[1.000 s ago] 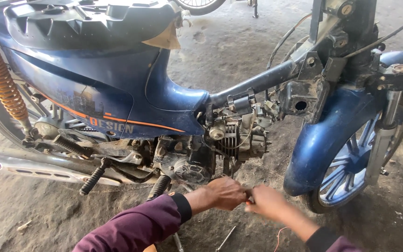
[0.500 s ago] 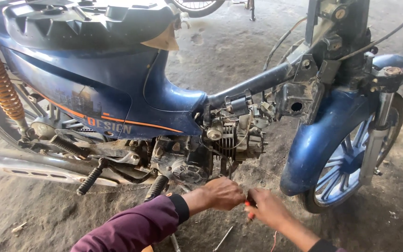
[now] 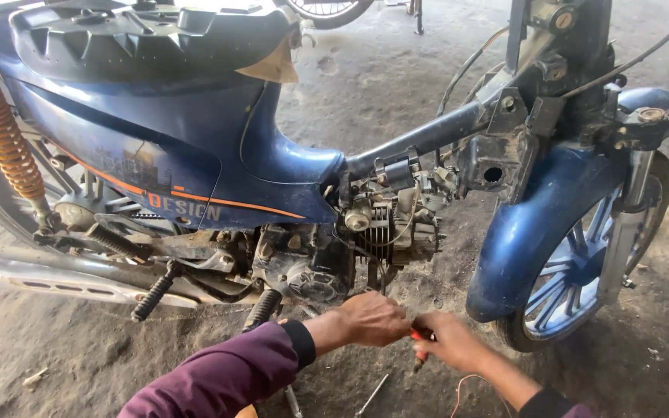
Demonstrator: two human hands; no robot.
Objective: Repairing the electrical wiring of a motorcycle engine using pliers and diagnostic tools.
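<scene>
A blue motorbike (image 3: 195, 155) with its covers off stands side-on in front of me. Its bare engine (image 3: 385, 220) sits under the frame tube. Below the engine, my left hand (image 3: 369, 319) in a purple sleeve has its fingers curled in; what it grips is hidden. My right hand (image 3: 451, 340) is closed on a small tool with a red handle (image 3: 420, 348). The two hands touch just under the engine's cylinder.
The blue front fender and spoked wheel (image 3: 574, 271) stand right of my hands. A chrome exhaust pipe (image 3: 48, 279) and black footpegs (image 3: 152, 290) run along the left. A thin metal tool (image 3: 372, 393) and a red wire (image 3: 466, 387) lie on the dirt floor. Orange rear shock (image 3: 1, 139) at far left.
My view has shifted slightly, so the bike sits a little differently in the frame. Both hands stay together under the engine, having edged slightly leftward and up.
</scene>
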